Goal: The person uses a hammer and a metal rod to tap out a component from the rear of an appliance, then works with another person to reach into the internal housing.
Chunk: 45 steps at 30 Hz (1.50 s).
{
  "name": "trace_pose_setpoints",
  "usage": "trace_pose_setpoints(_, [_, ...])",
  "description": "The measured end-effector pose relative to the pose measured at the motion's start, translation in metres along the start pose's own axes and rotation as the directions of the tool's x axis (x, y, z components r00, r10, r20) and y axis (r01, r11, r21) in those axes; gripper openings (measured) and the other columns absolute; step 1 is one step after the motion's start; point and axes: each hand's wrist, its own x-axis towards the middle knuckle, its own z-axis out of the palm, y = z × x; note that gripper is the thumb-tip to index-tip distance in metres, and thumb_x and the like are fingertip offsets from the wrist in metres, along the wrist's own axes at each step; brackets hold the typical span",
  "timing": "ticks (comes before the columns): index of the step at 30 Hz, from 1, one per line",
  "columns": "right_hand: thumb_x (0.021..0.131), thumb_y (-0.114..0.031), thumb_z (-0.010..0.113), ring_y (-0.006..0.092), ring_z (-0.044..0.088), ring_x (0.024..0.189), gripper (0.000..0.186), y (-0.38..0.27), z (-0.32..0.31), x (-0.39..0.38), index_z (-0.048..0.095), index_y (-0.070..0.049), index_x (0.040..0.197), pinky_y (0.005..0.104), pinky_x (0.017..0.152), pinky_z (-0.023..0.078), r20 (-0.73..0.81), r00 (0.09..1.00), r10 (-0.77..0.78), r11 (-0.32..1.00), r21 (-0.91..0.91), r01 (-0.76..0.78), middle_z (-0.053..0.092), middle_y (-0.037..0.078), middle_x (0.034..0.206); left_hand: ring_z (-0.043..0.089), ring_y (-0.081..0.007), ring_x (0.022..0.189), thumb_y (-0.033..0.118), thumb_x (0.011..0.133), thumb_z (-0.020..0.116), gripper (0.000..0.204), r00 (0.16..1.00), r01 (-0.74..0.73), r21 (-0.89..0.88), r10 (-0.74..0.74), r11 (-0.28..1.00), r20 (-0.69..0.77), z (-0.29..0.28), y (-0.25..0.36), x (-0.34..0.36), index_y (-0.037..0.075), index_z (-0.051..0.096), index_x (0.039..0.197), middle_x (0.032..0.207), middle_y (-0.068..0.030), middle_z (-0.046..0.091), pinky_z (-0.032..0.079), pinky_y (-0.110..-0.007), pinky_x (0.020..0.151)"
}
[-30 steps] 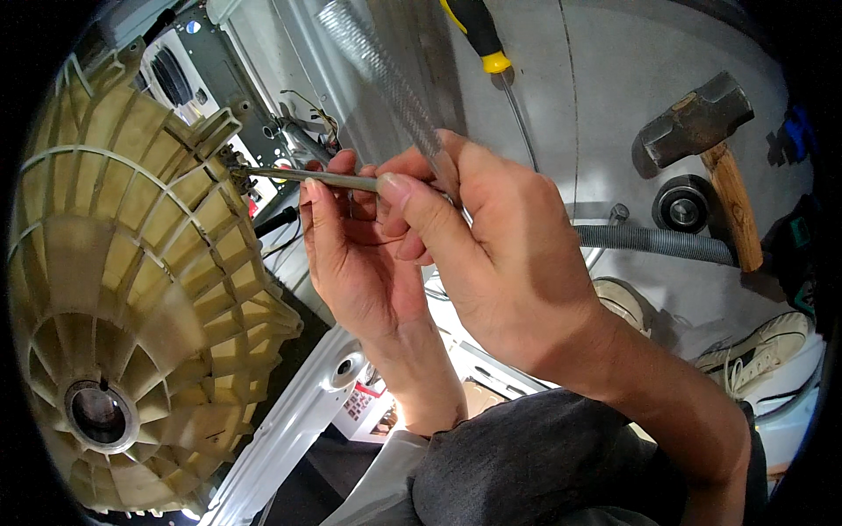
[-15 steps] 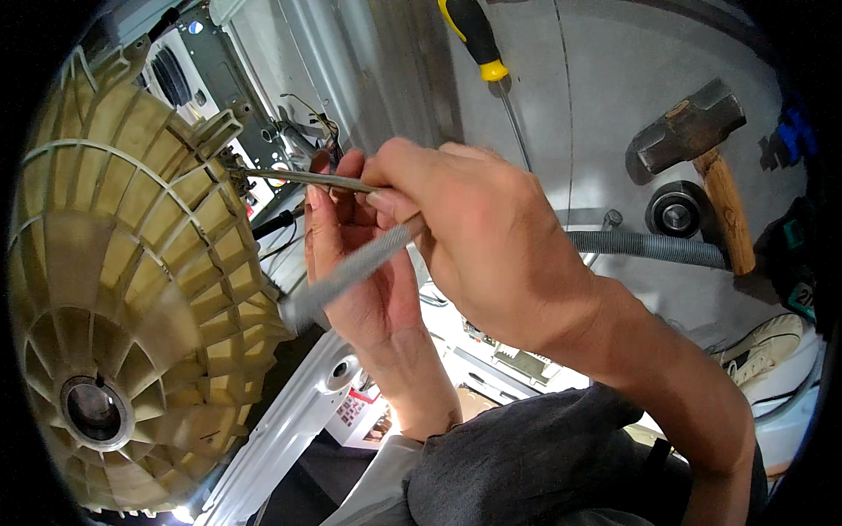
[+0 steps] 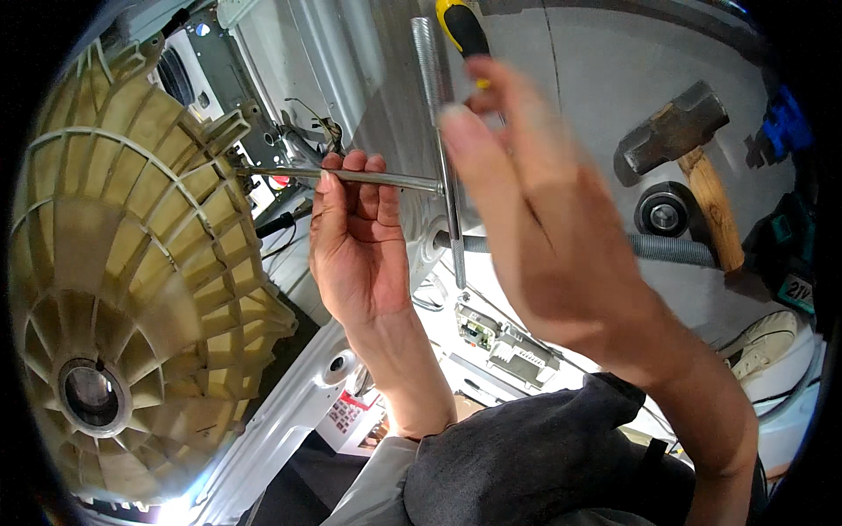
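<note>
My left hand [image 3: 364,237] pinches the shaft of a T-handle wrench [image 3: 399,181] between thumb and fingertips, palm up. The wrench's far tip meets the right edge of a large beige ribbed plastic tub [image 3: 167,223]; the fastener there is too small to make out. At the other end its sliding crossbar [image 3: 428,66], with knurled ends, stands nearly upright in view. Just right of that crossbar is my right hand [image 3: 553,219], smeared by motion, fingers and thumb apart and nothing held. A round metal-lined hub [image 3: 93,396] sits in the lower part of the tub.
On the grey panel at right lie a sledgehammer [image 3: 715,197], a round bearing-like part [image 3: 664,213] and a ribbed grey hose [image 3: 671,248]. A yellow-and-black screwdriver [image 3: 463,26] is partly behind my right hand. A circuit board [image 3: 517,351] and a shoe [image 3: 763,346] are lower right.
My right hand has let go of the wrench and moved right, fingers spreading. The crossbar has swung from slanting to nearly upright. My left hand keeps its place on the shaft.
</note>
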Motion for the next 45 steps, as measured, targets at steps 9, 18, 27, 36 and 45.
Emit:
trace_pose_setpoints(9, [0.085, -0.015, 0.062, 0.0235, 0.06, 0.111, 0.015, 0.014, -0.016, 0.005, 0.069, -0.003, 0.092, 0.0387, 0.091, 0.05, 0.301, 0.696, -0.652, 0.515, -0.499, 0.697, 0.066, 0.012, 0.108, 0.066, -0.0239, 0.095, 0.017, 0.098, 0.055, 0.022, 0.999, -0.033, 0.033, 0.033, 0.999, 0.007, 0.0, -0.005, 0.002, 0.001, 0.058, 0.113, 0.101, -0.0133, 0.068, 0.056, -0.035, 0.083])
trace_pose_setpoints(18, [0.087, -0.02, 0.063, 0.0244, 0.064, 0.062, 0.022, 0.001, -0.006, -0.002, 0.067, 0.002, 0.085, 0.0344, 0.058, 0.05, 0.259, 0.952, -0.162, 0.986, 0.019, 0.163, 0.062, 0.01, 0.069, 0.065, -0.0209, 0.091, 0.02, 0.099, 0.054, 0.021, 0.994, -0.061, -0.026, 0.064, 0.998, 0.092, -0.006, 0.0, 0.007, 0.003, 0.058, 0.111, 0.098, -0.0102, 0.068, 0.055, -0.032, 0.079])
trace_pose_setpoints(27, [0.087, -0.011, 0.064, 0.0256, 0.065, 0.068, 0.022, 0.012, -0.012, -0.011, 0.063, 0.006, 0.101, 0.0336, 0.062, 0.052, 0.161, 0.949, -0.269, 0.896, -0.318, 0.308, 0.063, 0.014, 0.081, 0.066, -0.0219, 0.089, 0.019, 0.099, 0.055, 0.019, 0.994, -0.111, 0.046, 0.111, 0.993, 0.012, -0.002, 0.001, 0.012, 0.002, 0.059, 0.107, 0.098, -0.0108, 0.068, 0.056, -0.032, 0.076])
trace_pose_setpoints(36, [0.084, -0.022, 0.071, 0.0233, 0.066, 0.071, 0.021, 0.015, -0.009, 0.003, 0.068, -0.001, 0.088, 0.0325, 0.068, 0.053, 0.272, 0.809, -0.521, 0.694, -0.415, 0.588, 0.063, 0.011, 0.068, 0.064, -0.0212, 0.091, 0.019, 0.1, 0.053, 0.021, 0.99, -0.134, -0.014, 0.133, 0.991, -0.053, 0.005, 0.0, 0.012, 0.0, 0.058, 0.107, 0.099, -0.0108, 0.066, 0.056, -0.031, 0.075])
trace_pose_setpoints(45, [0.092, -0.027, 0.062, 0.0241, 0.062, 0.059, 0.028, -0.01, -0.019, 0.0, 0.065, 0.0, 0.083, 0.0309, 0.057, 0.05, 0.202, 0.968, 0.15, 0.984, -0.128, -0.126, 0.063, 0.012, 0.065, 0.064, -0.022, 0.09, 0.021, 0.101, 0.051, 0.024, 0.998, -0.063, 0.009, 0.063, 0.998, 0.032, -0.005, 0.006, 0.017, -0.001, 0.057, 0.106, 0.098, -0.0129, 0.065, 0.057, -0.031, 0.075])
